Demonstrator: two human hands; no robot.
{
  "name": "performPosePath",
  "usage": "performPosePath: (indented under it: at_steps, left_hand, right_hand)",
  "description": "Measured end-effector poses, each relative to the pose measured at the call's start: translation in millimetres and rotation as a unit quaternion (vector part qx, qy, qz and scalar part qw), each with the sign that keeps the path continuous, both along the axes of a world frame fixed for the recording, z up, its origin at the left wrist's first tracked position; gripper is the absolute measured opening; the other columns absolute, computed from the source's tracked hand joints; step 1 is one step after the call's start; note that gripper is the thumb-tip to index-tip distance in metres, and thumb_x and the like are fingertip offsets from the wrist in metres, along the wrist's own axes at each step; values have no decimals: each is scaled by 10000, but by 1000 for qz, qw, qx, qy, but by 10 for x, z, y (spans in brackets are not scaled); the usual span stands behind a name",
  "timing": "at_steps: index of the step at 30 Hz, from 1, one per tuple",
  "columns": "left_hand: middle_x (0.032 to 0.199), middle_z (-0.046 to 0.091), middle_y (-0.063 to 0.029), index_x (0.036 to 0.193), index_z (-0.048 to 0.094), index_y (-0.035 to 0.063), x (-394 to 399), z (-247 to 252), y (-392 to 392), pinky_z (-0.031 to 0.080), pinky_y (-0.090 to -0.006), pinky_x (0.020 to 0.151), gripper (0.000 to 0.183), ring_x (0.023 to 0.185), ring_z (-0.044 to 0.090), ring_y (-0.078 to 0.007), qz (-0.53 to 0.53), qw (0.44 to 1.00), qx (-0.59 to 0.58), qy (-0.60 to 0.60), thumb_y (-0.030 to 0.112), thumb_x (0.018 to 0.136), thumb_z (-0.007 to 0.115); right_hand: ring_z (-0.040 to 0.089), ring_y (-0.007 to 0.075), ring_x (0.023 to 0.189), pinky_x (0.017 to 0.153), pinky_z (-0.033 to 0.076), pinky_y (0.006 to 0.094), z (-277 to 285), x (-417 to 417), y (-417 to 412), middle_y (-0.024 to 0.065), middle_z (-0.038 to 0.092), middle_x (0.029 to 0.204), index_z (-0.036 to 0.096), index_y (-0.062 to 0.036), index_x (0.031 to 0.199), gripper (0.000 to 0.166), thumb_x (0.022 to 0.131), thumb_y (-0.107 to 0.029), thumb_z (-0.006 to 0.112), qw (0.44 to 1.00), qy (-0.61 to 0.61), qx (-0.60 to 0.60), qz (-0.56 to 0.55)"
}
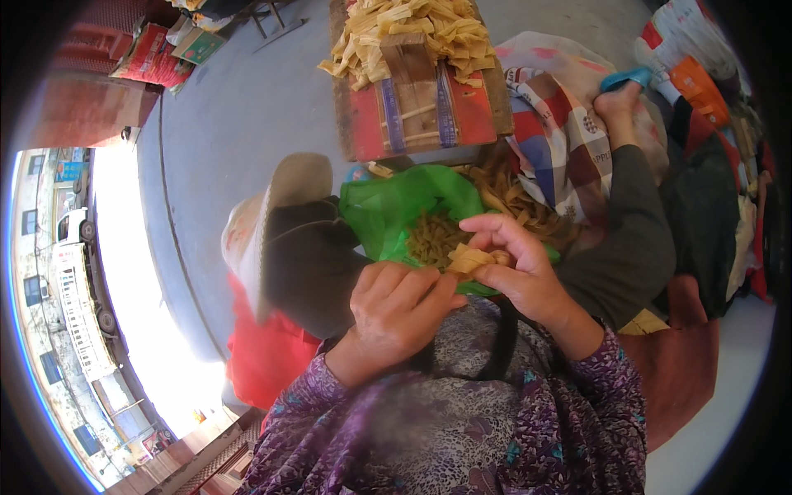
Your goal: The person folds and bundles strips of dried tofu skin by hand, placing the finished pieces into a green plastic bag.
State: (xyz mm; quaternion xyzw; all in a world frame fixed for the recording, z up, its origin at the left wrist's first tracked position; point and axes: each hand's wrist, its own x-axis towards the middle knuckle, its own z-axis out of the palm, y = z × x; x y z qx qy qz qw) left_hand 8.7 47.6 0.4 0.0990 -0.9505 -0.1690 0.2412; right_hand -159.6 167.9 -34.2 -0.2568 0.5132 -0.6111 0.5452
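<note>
My left hand (401, 304) has its fingers curled around one end of a pliable yellow strip (469, 257), which is folded or looped. My right hand (526, 272) pinches the other end between thumb and fingers, its index finger extended. Whether the loop is pulled into a knot cannot be told. Just beyond the hands, a green plastic bag (402, 201) lies spread open in my lap. Small folded yellowish-brown pieces (433, 238) are heaped inside it. More long, brownish strips (516, 195) lie to the bag's right.
Ahead, a low wooden bench (504, 111) bears a pile of yellow strips (427, 31) and a wooden block (405, 59). Patterned cloth (557, 136) and a foot in a teal slipper (619, 99) are at right. A pale hat-like item (266, 216) is at left.
</note>
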Motion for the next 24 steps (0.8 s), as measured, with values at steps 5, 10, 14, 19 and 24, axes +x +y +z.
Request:
performPosePath:
  at_steps: [5,10,14,19,24]
  left_hand:
    - [740,660,-54,915,726,53,13,-260,-27,467,-310,587,165,634,613,-166,58,941,333,-15,160,814,802]
    - [792,706,-38,930,698,24,-11,-179,-111,453,-207,549,52,631,593,-60,146,667,726,-86,75,933,702]
    - [757,682,-45,941,680,27,125,-285,-281,458,-195,550,33,600,578,-64,171,639,747,64,54,931,696]
    - [853,702,-77,1032,692,-7,115,-349,-332,516,-255,681,115,741,644,-130,169,772,612,-18,69,948,672]
    - [1045,692,-148,1137,692,32,-44,-88,-462,521,-435,853,383,949,655,-327,-1,980,175,-97,149,784,783]
  right_hand:
    - [577,71,891,779,482,228,76,53,1,39,611,1061,431,-13,1487,529,986,-51,594,998,-6,-2,61]
    - [548,38,697,630,445,201,98,-40,12,-3,604,824,419,16,1485,530,990,-50,597,997,29,24,68]
    - [558,35,599,548,438,229,93,-245,105,-44,546,636,512,0,1421,458,980,-56,621,991,94,63,67]
    - [613,146,572,523,454,277,-173,-241,115,46,605,649,676,-10,1079,168,931,-88,688,925,367,5,101]
    - [630,283,591,513,474,385,-206,-200,69,76,600,651,611,-90,848,113,858,-164,696,809,576,-86,83]
